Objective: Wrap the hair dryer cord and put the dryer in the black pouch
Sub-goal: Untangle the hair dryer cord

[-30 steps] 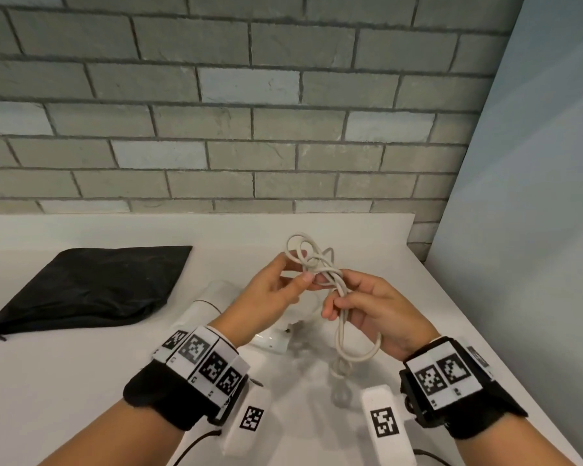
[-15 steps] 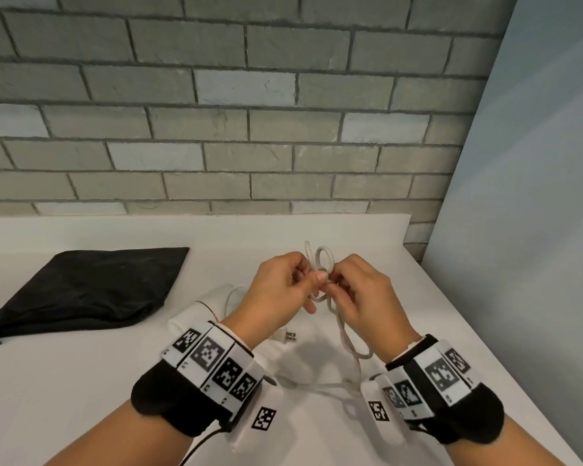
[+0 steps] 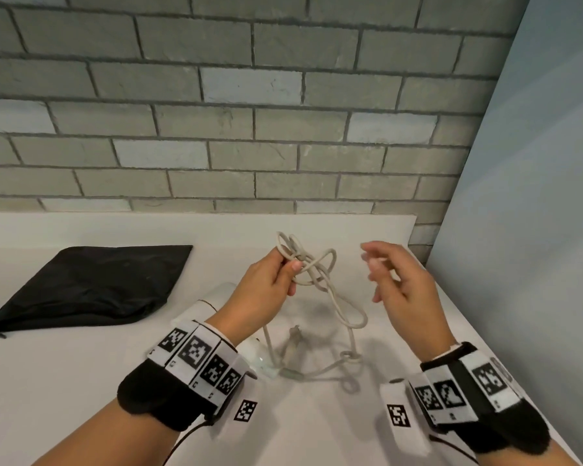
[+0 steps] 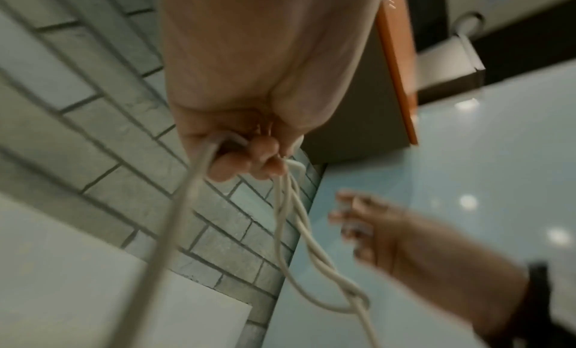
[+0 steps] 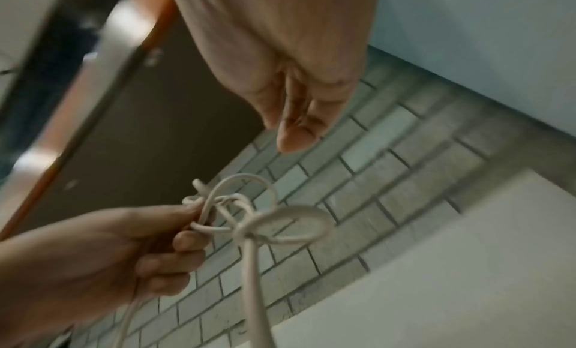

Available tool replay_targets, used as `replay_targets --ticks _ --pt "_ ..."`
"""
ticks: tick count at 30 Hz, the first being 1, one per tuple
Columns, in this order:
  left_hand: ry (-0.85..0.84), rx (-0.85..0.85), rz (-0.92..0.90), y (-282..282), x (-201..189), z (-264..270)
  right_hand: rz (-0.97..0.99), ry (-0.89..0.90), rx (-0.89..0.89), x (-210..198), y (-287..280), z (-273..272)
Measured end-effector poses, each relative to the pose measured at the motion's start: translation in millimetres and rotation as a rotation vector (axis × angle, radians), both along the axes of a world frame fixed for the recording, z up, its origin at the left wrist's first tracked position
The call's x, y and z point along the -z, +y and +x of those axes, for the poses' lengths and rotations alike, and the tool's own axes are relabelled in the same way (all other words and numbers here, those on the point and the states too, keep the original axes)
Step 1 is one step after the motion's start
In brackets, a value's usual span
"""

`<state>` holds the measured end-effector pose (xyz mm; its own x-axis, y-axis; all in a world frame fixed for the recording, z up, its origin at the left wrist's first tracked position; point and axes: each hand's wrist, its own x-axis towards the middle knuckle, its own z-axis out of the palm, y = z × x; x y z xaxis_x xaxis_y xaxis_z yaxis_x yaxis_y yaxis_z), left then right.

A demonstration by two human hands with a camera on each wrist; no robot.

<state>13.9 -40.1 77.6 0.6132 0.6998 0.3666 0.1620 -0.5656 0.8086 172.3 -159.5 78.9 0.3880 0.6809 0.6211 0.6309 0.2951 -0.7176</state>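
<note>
My left hand (image 3: 276, 280) is raised over the table and pinches a tangle of loops of the white cord (image 3: 312, 270); the same grip shows in the left wrist view, fingers curled round the cord (image 4: 286, 220). The cord hangs down in a twisted strand to the table, where its plug (image 3: 293, 341) lies. The white hair dryer (image 3: 212, 301) lies on the table, mostly hidden under my left wrist. My right hand (image 3: 394, 277) hovers to the right of the loops, fingers loose and holding nothing. The black pouch (image 3: 88, 284) lies flat at the left.
A grey brick wall (image 3: 249, 129) stands behind the white table (image 3: 64, 381). A pale blue panel (image 3: 535, 230) borders the table on the right.
Half a second ago both hands were together on the cord loops. My right hand has let go and moved off to the right; the left hand keeps hold of the loops.
</note>
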Motion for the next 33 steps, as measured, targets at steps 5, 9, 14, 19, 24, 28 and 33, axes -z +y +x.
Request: replay_targets --ticks 5,9,14,19,24,28,33 --pt "0.084 0.068 0.051 -15.0 -4.1 10.9 -0.153 -0.497 -0.075 -6.2 11.0 -20.1" --pt "0.092 0.007 0.053 -14.0 -4.8 10.4 -0.182 -0.576 0.025 0.1 13.0 -12.9" --pt "-0.003 0.058 -0.141 -5.9 1.4 5.5 -0.001 0.021 0.228 14.4 16.6 18.1" --pt "-0.031 0.029 -0.162 -6.5 8.8 6.4 -0.297 0.687 0.112 28.9 21.8 28.5" --pt "0.003 0.018 -0.107 -5.9 5.1 8.0 -0.213 -0.24 0.193 16.9 15.2 14.3" --pt "0.037 0.053 -0.103 -8.3 4.6 13.5 -0.23 -0.602 -0.018 9.4 22.0 -12.4" --pt "0.127 0.066 -0.006 -3.4 12.0 12.1 -0.152 -0.652 0.035 7.3 27.7 -8.6"
